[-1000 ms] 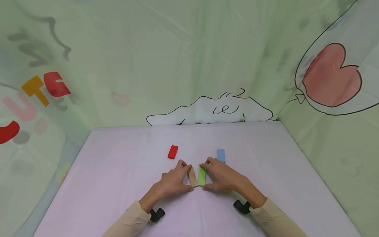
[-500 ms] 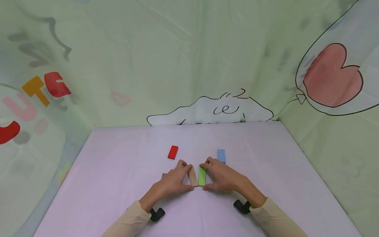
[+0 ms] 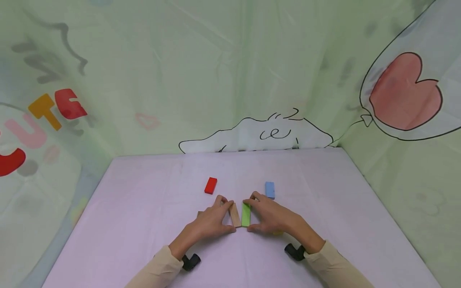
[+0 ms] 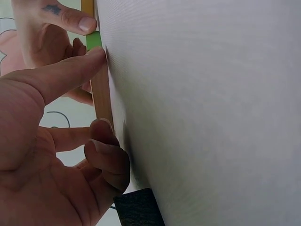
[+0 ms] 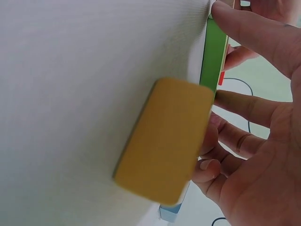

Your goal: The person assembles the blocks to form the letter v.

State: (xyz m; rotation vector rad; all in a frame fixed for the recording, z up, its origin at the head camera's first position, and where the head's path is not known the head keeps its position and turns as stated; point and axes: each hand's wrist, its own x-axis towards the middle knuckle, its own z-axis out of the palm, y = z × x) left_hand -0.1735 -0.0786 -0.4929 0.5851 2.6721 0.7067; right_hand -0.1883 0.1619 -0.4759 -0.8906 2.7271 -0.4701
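Note:
In the head view my left hand (image 3: 210, 221) pinches a plain wooden block (image 3: 235, 215) lengthwise, thumb at its near end and index finger at its far end. My right hand (image 3: 273, 214) holds a green block (image 3: 246, 216) the same way. Both blocks lie on the table side by side, their near ends close together and far ends spread apart. A yellow block (image 5: 164, 141) stands beneath the right hand in the right wrist view, mostly hidden in the head view. Beside the left hand's curled fingers, a dark block (image 4: 139, 207) shows in the left wrist view.
A red block (image 3: 210, 185) lies beyond the left hand, and a blue block (image 3: 269, 190) just beyond the right. The table (image 3: 151, 180) has a pale cloth. Printed fabric walls (image 3: 201, 80) rise behind it and at both sides.

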